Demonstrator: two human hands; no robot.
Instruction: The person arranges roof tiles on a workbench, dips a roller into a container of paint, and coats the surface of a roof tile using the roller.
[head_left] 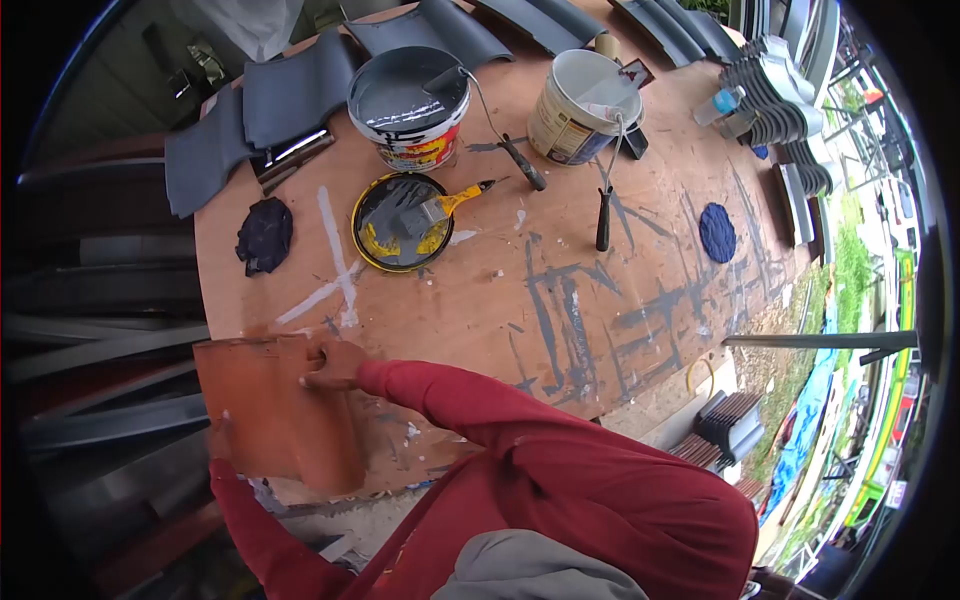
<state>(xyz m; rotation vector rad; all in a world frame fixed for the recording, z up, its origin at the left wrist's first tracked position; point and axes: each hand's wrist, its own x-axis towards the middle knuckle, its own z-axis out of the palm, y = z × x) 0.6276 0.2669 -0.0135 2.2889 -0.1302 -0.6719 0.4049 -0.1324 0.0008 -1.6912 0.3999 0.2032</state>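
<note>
An unpainted orange-brown roof tile (270, 410) is at the left end of the wooden table, between my hands. My left hand (219, 440) grips its left edge, fingers partly hidden against the tile. At the upper right edge, my right hand (338, 366) is closed round the tile with the thumb on its face. Beyond it lies a yellow-rimmed lid (372, 252) smeared with grey paint, and a yellow-handled paintbrush (440, 208) rests across it. A dark crumpled rag (265, 236) lies left of the lid.
Behind the lid stand a bucket of grey paint (405, 135) and a white bucket (570, 140), each with a roller handle hanging out. Grey-painted tiles (300, 88) line the far edge. A blue rag (717, 232), a bottle (718, 105) and stacked tiles (775, 95) are on the right.
</note>
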